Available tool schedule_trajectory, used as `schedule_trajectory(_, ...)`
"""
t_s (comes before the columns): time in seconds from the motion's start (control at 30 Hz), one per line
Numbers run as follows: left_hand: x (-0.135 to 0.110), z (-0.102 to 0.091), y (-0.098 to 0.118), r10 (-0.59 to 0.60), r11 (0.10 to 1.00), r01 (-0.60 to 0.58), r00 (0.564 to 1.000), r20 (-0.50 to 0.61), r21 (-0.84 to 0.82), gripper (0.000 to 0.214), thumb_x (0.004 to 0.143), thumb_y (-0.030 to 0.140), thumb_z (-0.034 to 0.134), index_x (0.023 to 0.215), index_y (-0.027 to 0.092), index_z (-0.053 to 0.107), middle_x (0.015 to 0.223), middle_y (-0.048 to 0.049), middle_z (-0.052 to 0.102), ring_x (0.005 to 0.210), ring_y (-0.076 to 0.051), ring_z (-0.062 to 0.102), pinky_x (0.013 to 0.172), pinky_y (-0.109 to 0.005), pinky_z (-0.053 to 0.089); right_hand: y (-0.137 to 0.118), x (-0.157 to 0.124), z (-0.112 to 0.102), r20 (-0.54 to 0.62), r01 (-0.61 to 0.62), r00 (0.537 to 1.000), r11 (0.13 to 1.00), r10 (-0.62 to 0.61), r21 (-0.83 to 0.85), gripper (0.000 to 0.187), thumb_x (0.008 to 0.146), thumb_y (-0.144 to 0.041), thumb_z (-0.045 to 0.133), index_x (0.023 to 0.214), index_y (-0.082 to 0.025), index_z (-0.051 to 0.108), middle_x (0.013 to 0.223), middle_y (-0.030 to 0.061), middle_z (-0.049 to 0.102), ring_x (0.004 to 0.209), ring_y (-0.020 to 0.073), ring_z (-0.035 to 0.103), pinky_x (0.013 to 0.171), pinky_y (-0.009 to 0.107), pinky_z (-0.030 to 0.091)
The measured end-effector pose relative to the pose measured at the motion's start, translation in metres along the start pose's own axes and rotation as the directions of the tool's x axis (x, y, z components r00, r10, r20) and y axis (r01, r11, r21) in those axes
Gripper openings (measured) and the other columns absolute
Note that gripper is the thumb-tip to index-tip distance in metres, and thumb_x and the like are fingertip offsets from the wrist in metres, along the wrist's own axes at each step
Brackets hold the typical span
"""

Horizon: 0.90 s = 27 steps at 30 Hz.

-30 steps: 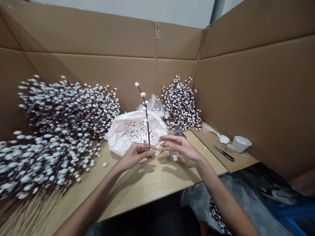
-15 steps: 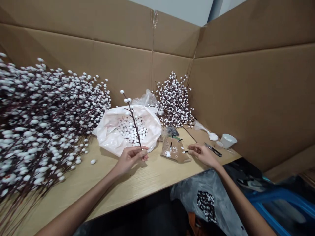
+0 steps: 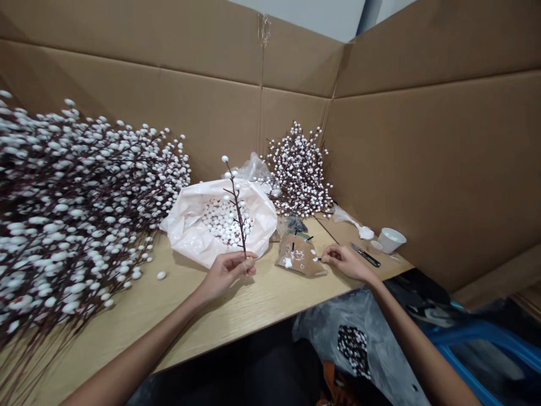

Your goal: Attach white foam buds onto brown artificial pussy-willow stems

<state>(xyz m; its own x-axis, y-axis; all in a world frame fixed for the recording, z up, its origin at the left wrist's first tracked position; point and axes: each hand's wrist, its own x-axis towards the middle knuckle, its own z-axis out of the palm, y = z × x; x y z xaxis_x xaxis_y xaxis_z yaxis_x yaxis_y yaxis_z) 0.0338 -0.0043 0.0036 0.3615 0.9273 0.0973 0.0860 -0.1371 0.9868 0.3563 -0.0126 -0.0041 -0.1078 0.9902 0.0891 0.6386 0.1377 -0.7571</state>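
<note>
My left hand (image 3: 228, 272) grips the lower end of a thin dark twig (image 3: 237, 211) set with white foam buds. The twig stands almost upright in front of a white plastic bag (image 3: 186, 228) that holds many loose white buds. My right hand (image 3: 344, 262) rests at the edge of a small cardboard piece (image 3: 302, 265) smeared with white paste. Short dark stems lie on that piece. The fingertips of my right hand are closed on what looks like one short dark stem, mostly hidden by the fingers.
A large heap of budded branches (image 3: 84, 197) covers the table's left side, and a smaller bunch (image 3: 298, 172) stands behind. A knife (image 3: 366, 255) and white cup (image 3: 391, 239) lie right, before cardboard walls (image 3: 422, 169). A grey plastic sack (image 3: 359, 338) lies below the table edge.
My right hand has left the twig and moved right to the cardboard piece, where it closes on something small. My left hand keeps the twig, and the view has shifted slightly.
</note>
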Motion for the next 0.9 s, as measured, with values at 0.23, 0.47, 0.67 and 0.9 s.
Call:
schedule_trajectory(0.23,0.000,0.001,-0.001,-0.006,0.999,0.006,1.000,-0.013,-0.031,0.044,0.063,0.054,0.069,0.080,0.013,0.065,0.063,-0.0039,0.064,0.059,-0.016,0.059,0.059,-0.029,0.049,0.000,0.001,-0.009,0.058,-0.030,0.998,0.999,0.027,0.045,0.033,0.068,-0.048,0.059,0.063,-0.016,0.057,0.061,0.0017,0.057,0.059,0.0145,0.049,0.059,0.028,0.038)
schedule_trajectory(0.47,-0.002,0.005,-0.001,-0.051,0.997,0.050,0.999,-0.016,-0.058,0.047,0.062,0.055,0.070,0.080,0.012,0.065,0.063,-0.0036,0.064,0.061,-0.016,0.060,0.060,-0.028,0.053,-0.041,0.000,-0.007,-0.061,0.019,0.998,0.947,0.001,0.321,0.035,0.064,-0.049,0.067,0.069,-0.015,0.060,0.064,0.0014,0.056,0.059,0.0127,0.050,0.058,0.027,0.040)
schedule_trajectory(0.67,-0.002,0.006,-0.004,-0.061,0.994,0.061,0.998,-0.006,-0.095,0.049,0.061,0.056,0.071,0.082,0.012,0.065,0.062,-0.0025,0.064,0.060,-0.015,0.060,0.061,-0.030,0.053,-0.106,0.002,0.029,-0.298,0.319,0.926,0.902,-0.232,0.290,0.016,0.075,-0.033,0.062,0.073,-0.017,0.061,0.072,0.0027,0.062,0.066,0.0143,0.056,0.062,0.027,0.044)
schedule_trajectory(0.9,-0.003,0.004,-0.003,-0.014,0.996,0.015,1.000,0.009,-0.085,0.045,0.064,0.051,0.070,0.083,0.010,0.066,0.060,-0.0022,0.064,0.058,-0.015,0.059,0.061,-0.027,0.048,-0.138,0.014,0.064,-0.358,0.552,0.768,0.832,-0.531,-0.048,0.010,0.083,-0.015,0.052,0.081,-0.017,0.061,0.079,0.0030,0.066,0.075,0.0150,0.060,0.068,0.025,0.044)
